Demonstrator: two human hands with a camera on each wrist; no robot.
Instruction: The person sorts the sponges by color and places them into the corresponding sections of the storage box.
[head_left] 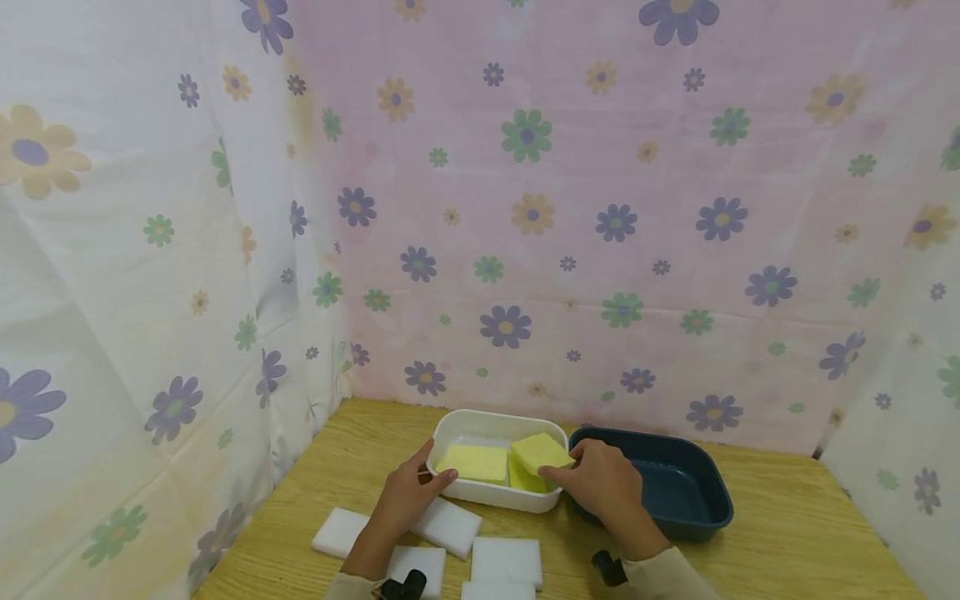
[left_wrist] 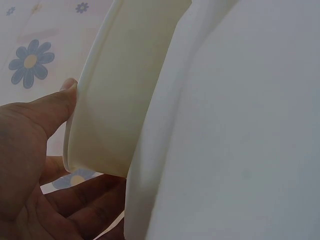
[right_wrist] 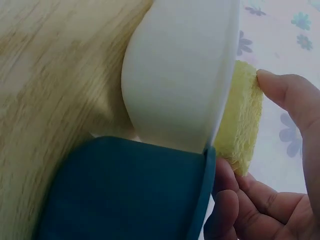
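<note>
A white tray (head_left: 501, 495) stands on the table, with a yellow sponge (head_left: 474, 463) lying flat in its left part. My left hand (head_left: 403, 493) grips the tray's left front corner; the left wrist view shows the thumb at the rim and the other fingers around the outer side. Over the tray's right end, my right hand (head_left: 606, 483) pinches another yellow sponge (head_left: 542, 452), tilted, between thumb and fingers. Below it, more yellow sponge (head_left: 527, 478) shows, partly covered. In the right wrist view the held sponge (right_wrist: 241, 117) pokes up above the white rim.
A dark blue tray (head_left: 678, 490) stands close against the white tray's right side. Several white sponge blocks (head_left: 507, 560) lie on the wooden table (head_left: 300, 475) in front, some partly behind my left forearm. Flowered cloth (head_left: 525, 250) hangs behind and at both sides.
</note>
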